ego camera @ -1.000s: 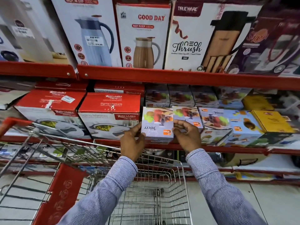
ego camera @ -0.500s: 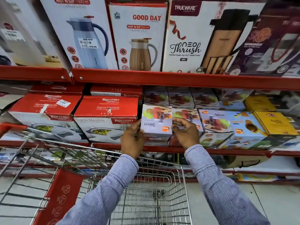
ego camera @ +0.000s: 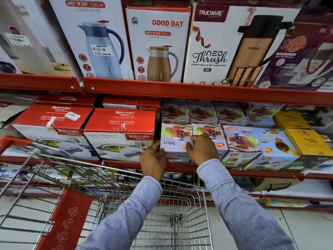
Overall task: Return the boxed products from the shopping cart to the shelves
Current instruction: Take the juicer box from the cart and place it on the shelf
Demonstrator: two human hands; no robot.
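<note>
A white juicer box (ego camera: 175, 137) with fruit pictures sits on top of another box on the middle red shelf (ego camera: 234, 171), between a red Rishabh casserole box (ego camera: 119, 134) and a second juicer box (ego camera: 207, 131). My left hand (ego camera: 153, 159) grips its left front corner. My right hand (ego camera: 202, 149) holds its right edge, fingers draped over the neighbouring box. Below my arms stands the wire shopping cart (ego camera: 203, 190); the part of its basket in view holds no boxes.
Tall jug and flask boxes (ego camera: 158, 46) line the upper shelf (ego camera: 180, 90). More juicer boxes (ego camera: 241, 139) and yellow boxes (ego camera: 310, 141) fill the middle shelf to the right. The cart's red child seat flap (ego camera: 66, 219) and handle (ego camera: 14, 140) are at the left.
Both hands have pushed the juicer box up and back into the shelf row, level with the neighbouring juicer box. The view has moved closer to the shelves.
</note>
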